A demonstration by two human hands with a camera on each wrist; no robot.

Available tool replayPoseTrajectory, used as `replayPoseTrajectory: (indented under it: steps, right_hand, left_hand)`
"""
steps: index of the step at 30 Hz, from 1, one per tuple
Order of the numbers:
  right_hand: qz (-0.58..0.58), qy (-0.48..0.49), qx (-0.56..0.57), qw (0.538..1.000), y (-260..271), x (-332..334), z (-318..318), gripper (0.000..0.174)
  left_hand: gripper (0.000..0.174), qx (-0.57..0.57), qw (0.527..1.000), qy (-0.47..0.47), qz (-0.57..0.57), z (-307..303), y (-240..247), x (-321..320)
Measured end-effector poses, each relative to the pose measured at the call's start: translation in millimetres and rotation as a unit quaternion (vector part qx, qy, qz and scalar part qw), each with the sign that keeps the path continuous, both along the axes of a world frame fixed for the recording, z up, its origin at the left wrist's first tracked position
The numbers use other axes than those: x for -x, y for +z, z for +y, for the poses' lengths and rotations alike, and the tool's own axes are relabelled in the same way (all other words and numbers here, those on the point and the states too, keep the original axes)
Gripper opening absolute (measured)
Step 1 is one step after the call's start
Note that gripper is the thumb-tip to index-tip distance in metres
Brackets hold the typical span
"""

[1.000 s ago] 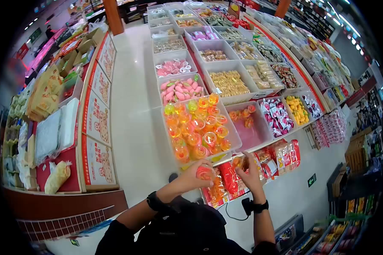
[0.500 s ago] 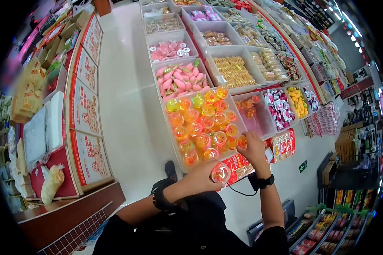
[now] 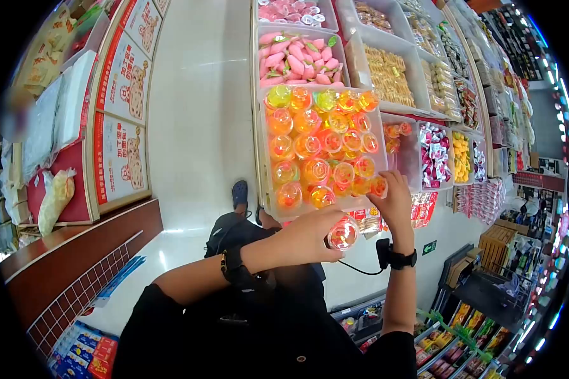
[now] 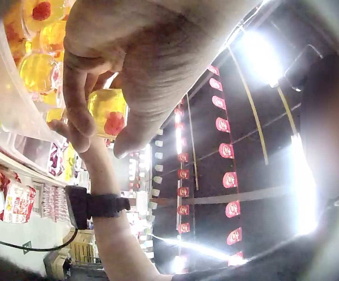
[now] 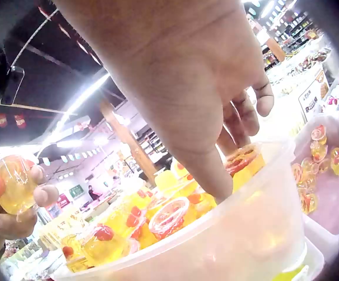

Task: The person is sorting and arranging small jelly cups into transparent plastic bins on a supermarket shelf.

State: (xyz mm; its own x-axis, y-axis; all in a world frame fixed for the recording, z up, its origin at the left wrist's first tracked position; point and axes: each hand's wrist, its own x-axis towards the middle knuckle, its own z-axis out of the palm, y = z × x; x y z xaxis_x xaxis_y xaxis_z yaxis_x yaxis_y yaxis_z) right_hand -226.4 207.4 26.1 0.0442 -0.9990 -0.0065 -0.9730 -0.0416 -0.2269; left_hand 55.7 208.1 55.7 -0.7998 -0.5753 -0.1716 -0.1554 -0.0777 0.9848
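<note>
My left hand (image 3: pixel 310 237) grips a clear jelly cup (image 3: pixel 343 234), holding it in front of the near edge of a translucent bin (image 3: pixel 265 189). Yellow jelly with a red piece shows inside that cup in the left wrist view. At the bin's near right corner, my right hand (image 3: pixel 393 199) has thumb and fingers about another jelly cup (image 3: pixel 378 187). The right wrist view shows this cup (image 5: pixel 245 163) just inside the bin wall, partly hidden by the thumb. Many orange, yellow and green jelly cups (image 3: pixel 316 170) fill the bin.
Beyond the bin is a tub of pink wrapped sweets (image 3: pixel 297 60). To its right stands a pink-floored tub (image 3: pixel 409 158) with a few jelly cups, then tubs of wrapped sweets (image 3: pixel 435 158) and yellow sweets (image 3: pixel 461 158). Red packets (image 3: pixel 423 208) hang below the edge. A cable (image 3: pixel 363 271) runs near my right wrist.
My right hand has moved from above the red packets to a jelly cup at the bin's corner. The left hand, still holding its cup, has shifted right. The head view has turned and come closer.
</note>
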Motion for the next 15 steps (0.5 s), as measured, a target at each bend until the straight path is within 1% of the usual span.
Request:
replayPoseTrajectory:
  steps: [5, 8, 11, 15]
  right_hand:
    - [-0.017, 0.001, -0.01, 1.0, -0.6, 3.3, 2.0, 0.055]
    - [-0.026, -0.007, -0.011, 1.0, -2.2, 5.2, 4.0, 0.055]
    - [-0.023, 0.006, -0.013, 1.0, 1.1, 3.2, 3.9, 0.055]
    - [0.009, 0.017, -0.012, 1.0, -0.6, 0.5, 4.1, 0.056]
  left_hand:
    - [0.056, 0.01, 1.0, 0.006, 0.0, 0.7, -6.1, 4.3]
    - [0.055, -0.011, 1.0, 0.013, 0.018, 0.4, -11.4, 6.1]
    - [0.053, -0.007, 1.0, 0.013, 0.013, -1.1, -11.9, 7.1]
    - [0.05, 0.003, 0.999, 0.025, 0.039, -0.8, -14.4, 8.0]
